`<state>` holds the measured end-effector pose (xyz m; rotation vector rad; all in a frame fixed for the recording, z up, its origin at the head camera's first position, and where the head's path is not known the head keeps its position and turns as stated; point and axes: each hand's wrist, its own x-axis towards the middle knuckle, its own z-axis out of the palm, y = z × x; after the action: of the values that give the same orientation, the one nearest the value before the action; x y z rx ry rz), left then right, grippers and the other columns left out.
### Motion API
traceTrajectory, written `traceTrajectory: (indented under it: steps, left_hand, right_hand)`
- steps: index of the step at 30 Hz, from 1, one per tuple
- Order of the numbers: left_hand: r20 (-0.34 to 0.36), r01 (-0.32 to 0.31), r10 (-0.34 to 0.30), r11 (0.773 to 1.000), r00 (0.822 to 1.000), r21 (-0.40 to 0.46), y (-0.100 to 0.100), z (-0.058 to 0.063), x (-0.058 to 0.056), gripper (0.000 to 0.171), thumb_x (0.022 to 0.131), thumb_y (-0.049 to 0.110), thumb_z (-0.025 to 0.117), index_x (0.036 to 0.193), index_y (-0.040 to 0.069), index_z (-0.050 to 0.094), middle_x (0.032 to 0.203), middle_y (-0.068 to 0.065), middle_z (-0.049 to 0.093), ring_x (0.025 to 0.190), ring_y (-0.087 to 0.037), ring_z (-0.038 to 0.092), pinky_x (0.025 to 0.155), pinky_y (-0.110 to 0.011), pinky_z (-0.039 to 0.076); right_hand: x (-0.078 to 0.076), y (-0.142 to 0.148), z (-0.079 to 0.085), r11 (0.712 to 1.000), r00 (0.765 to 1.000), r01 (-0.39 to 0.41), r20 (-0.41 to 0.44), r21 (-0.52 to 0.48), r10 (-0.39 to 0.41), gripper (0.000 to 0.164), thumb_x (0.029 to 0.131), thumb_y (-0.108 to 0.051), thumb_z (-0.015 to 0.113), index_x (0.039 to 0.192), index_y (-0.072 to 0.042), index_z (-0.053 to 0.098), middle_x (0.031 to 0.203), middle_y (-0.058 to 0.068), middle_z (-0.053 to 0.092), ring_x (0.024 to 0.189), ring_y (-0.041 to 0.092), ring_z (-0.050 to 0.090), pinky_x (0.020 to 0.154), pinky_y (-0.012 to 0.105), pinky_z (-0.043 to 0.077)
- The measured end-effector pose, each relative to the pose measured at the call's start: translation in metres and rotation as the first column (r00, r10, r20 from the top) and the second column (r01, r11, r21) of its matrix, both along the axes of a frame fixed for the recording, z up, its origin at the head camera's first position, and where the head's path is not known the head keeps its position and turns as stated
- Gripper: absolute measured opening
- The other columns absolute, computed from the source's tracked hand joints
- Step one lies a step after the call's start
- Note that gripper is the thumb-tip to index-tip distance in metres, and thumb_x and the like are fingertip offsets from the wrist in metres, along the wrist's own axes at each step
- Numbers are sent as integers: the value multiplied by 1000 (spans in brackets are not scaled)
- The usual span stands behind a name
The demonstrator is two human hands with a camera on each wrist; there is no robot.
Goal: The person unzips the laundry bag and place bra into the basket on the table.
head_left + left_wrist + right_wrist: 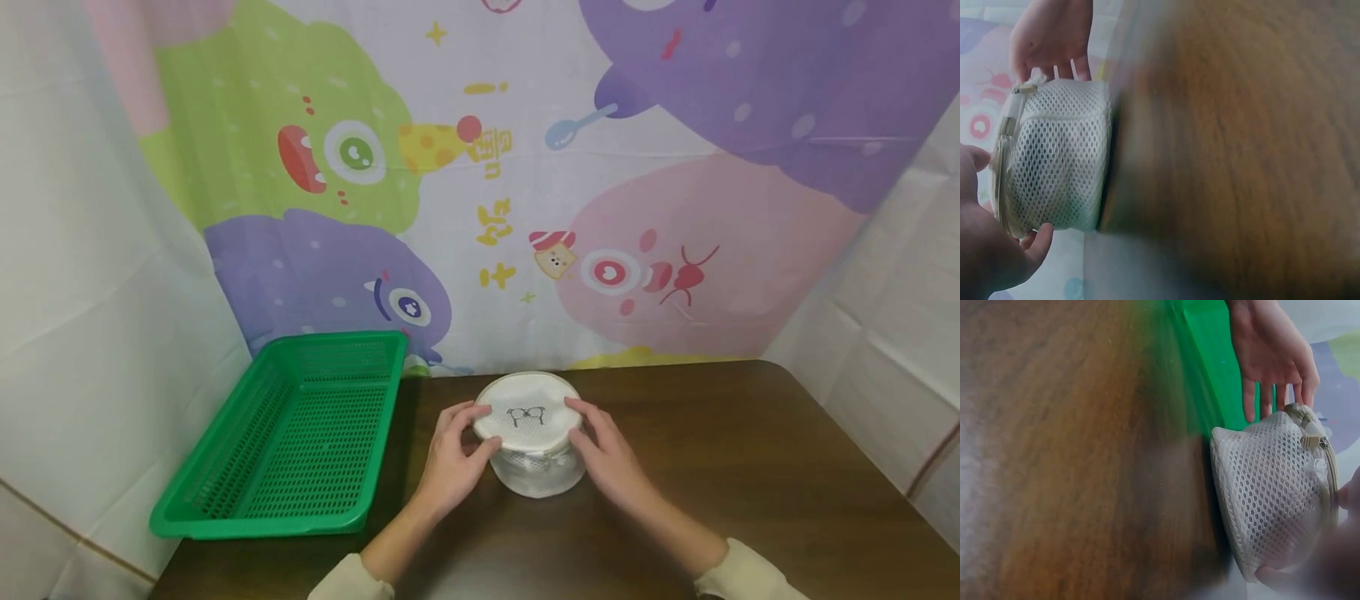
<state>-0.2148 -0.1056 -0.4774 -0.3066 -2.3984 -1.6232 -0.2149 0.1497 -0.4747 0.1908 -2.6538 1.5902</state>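
Observation:
A round white mesh laundry bag (537, 475) stands upright on the brown table, with a small dark line drawing on its lid. My left hand (453, 457) holds the left side of the top rim, thumb at the front and fingers further back. On the opposite side my right hand (617, 458) grips the same rim in a like manner. A zipper runs round the bag's upper edge, and its pull (1311, 442) shows in the right wrist view. From the left wrist, the mesh wall (1060, 162) appears slightly creased between both hands.
A green perforated plastic basket (367, 492) sits on the table (735, 467) to the left of the bag. Behind the table hangs a cloth (517, 333) printed with cartoon monsters. White sheets (97, 275) enclose both sides.

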Motion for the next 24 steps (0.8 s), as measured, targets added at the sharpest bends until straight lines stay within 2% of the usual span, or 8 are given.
traceTrajectory:
  steps: [5, 6, 9, 12, 13, 16, 20, 24]
  left_hand:
    - [-71, 6, -8, 1000, 997, -24, -1, -4, 4, 40, 97, 14, 85, 135, 8, 73, 155, -28, 53, 126, -38, 65, 91, -45, 70]
    - [-117, 17, -20, 1000, 993, -24, -3, -13, 0, 39, 99, 17, 85, 136, 11, 73, 154, -25, 53, 124, -32, 64, 89, -40, 70]
    - [-158, 18, -24, 999, 987, -41, -4, -15, 1, 39, 99, 18, 85, 135, 11, 73, 151, -25, 54, 119, -29, 63, 85, -37, 70]
    - [-127, 8, -15, 999, 992, -48, -4, -13, 0, 40, 98, 17, 85, 135, 11, 73, 153, -25, 54, 125, -33, 64, 89, -40, 69]
    - [-82, -5, 0, 998, 997, -60, -3, -4, 5, 41, 96, 13, 85, 134, 9, 73, 153, -27, 53, 128, -38, 64, 93, -46, 69]
    - [-47, -20, 17, 997, 999, -74, -6, 3, 4, 44, 95, 12, 85, 137, 8, 72, 157, -26, 53, 138, -44, 62, 99, -57, 67]
    - [-40, -37, 33, 995, 999, -90, -13, 9, 2, 46, 96, 11, 85, 140, 8, 71, 160, -23, 56, 142, -45, 60, 105, -66, 64]
    - [-58, -26, 19, 993, 998, -118, -17, 8, 1, 45, 97, 11, 85, 140, 9, 71, 156, -20, 61, 142, -43, 63, 106, -65, 64]
  right_hand:
    - [-4, -1, 2, 1000, 1000, 12, -6, -20, -13, 51, 114, -17, 57, 165, -15, 54, 174, 23, 47, 161, 47, 49, 134, 68, 37]
    - [-4, -1, 3, 1000, 1000, 14, -7, -24, -14, 51, 114, -16, 57, 165, -14, 54, 174, 23, 47, 161, 47, 50, 134, 68, 38]
    - [-4, 0, 4, 999, 1000, 17, -8, -31, -17, 51, 114, -15, 58, 165, -13, 55, 173, 24, 48, 160, 47, 51, 133, 67, 39]
    - [-4, 1, 5, 1000, 1000, 12, -14, -25, -13, 51, 114, -15, 59, 165, -13, 55, 173, 24, 47, 158, 46, 52, 132, 67, 40]
    - [-4, 2, 5, 1000, 1000, 11, -20, -24, -11, 51, 114, -15, 60, 165, -12, 55, 174, 23, 46, 159, 45, 51, 132, 68, 39]
    - [-4, 5, 7, 1000, 999, 8, -46, -20, -9, 52, 114, -17, 62, 165, -11, 54, 177, 24, 43, 162, 46, 46, 134, 69, 37]
    - [-3, 9, 10, 1000, 997, 5, -75, -8, -5, 52, 114, -20, 63, 165, -10, 54, 180, 25, 38, 166, 49, 40, 134, 72, 36]
    - [0, 14, 10, 1000, 993, -1, -118, 30, 4, 51, 114, -22, 64, 164, -10, 55, 179, 26, 38, 168, 51, 37, 132, 73, 39]
